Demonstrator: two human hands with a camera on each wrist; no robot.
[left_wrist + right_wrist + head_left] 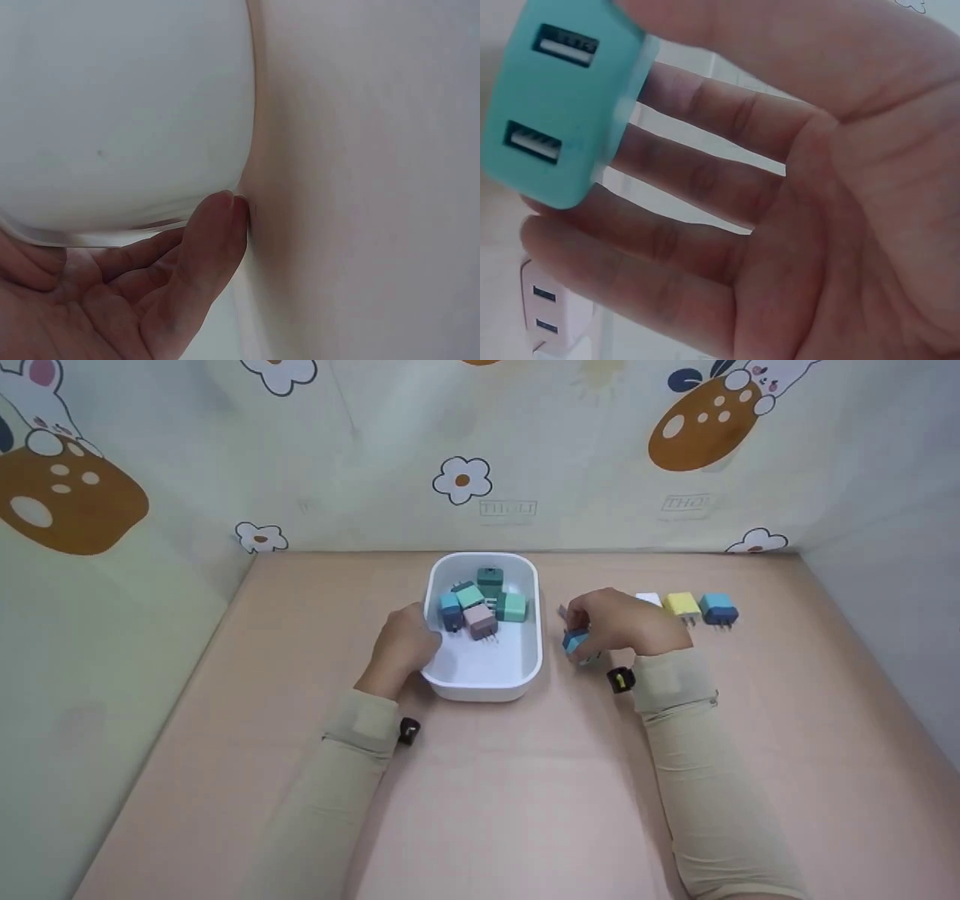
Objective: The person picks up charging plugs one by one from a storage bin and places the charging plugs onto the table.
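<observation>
In the head view a white plastic tub point(480, 664) holds several two-tone USB plug chargers, among them a mauve one point(481, 622), a mint one point(511, 607) and a dark green one point(490, 581). My left hand point(401, 645) grips the tub's left side. The left wrist view has its thumb point(214, 225) against the tub wall. To the right of the tub, my right hand point(622, 622) pinches a blue and teal USB charger point(574, 641). Two USB ports show on this charger point(555, 105) in the right wrist view, with the thumb on its edge.
Right of my right hand stand a white charger point(649, 598), a yellow one point(682, 606) and a blue one point(720, 609). A pale pink charger point(555, 307) appears low in the right wrist view. A patterned cloth wall point(375, 472) rises behind the table point(480, 795).
</observation>
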